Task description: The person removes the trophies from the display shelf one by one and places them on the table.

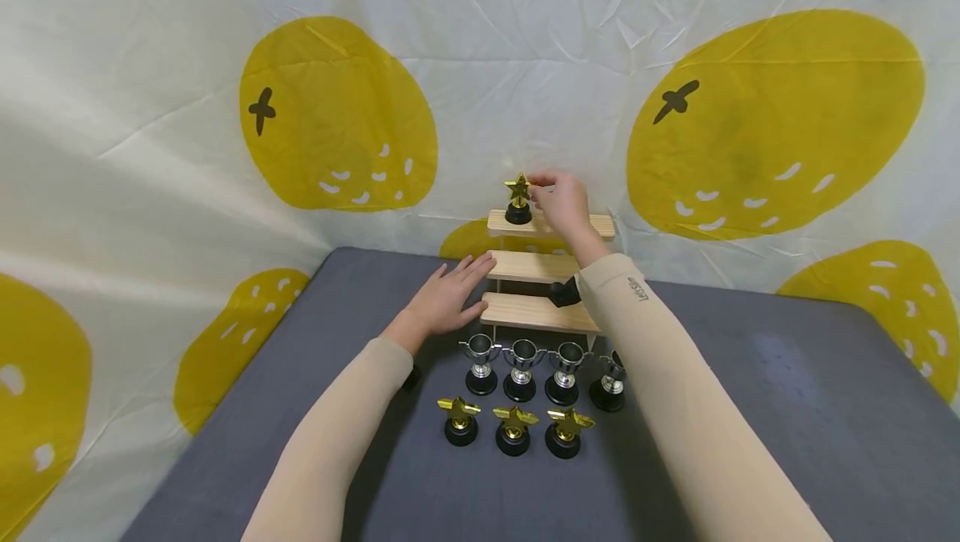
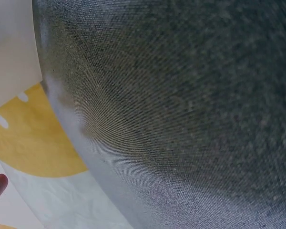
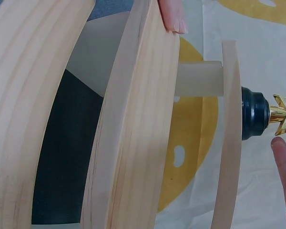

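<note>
A gold star trophy on a black base stands upright on the top step of a three-tier wooden shelf. My right hand is at the star's right point, thumb and fingertips pinching it. In the right wrist view, the trophy's dark base meets the top board, and fingertips are by the star, which is partly cut off. My left hand has its fingers extended, touching the left ends of the middle and bottom steps. Only a bit of that hand shows in the left wrist view.
A row of several silver cup trophies stands before the shelf; my right sleeve partly covers the rightmost. Nearer are three gold star trophies. Everything stands on a dark grey tabletop. A white curtain with yellow fruit prints hangs behind.
</note>
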{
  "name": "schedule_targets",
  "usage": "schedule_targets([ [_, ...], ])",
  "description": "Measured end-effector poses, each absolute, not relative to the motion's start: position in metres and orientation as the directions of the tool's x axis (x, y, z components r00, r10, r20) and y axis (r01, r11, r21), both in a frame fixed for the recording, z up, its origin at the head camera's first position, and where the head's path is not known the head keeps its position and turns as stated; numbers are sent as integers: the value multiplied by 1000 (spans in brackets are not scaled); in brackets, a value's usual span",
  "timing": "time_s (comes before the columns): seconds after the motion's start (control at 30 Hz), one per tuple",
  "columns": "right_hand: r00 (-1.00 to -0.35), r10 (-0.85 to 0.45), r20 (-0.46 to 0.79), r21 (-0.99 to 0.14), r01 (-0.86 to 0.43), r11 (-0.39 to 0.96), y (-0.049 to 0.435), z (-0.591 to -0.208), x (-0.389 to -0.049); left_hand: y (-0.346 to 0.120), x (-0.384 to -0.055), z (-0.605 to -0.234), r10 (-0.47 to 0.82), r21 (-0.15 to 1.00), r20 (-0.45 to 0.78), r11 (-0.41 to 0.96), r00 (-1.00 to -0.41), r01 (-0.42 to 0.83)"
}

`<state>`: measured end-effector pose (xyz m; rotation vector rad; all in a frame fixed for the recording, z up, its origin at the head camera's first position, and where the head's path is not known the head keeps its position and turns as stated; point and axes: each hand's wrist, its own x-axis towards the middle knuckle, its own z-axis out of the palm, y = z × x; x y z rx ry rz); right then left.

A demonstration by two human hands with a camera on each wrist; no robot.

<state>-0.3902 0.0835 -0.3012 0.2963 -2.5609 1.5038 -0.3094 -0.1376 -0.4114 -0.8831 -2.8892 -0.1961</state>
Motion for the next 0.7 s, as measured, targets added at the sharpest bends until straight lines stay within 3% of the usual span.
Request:
schedule_targets([
  [0.4, -969, -60, 239, -889, -243, 388, 96, -302, -390, -135, -310, -412, 563, 101, 152, 809, -813, 579],
  [0.7, -957, -89, 276, -868, -288, 405, 103, -299, -377, -137, -308, -411, 555, 97, 131, 818, -822, 568],
])
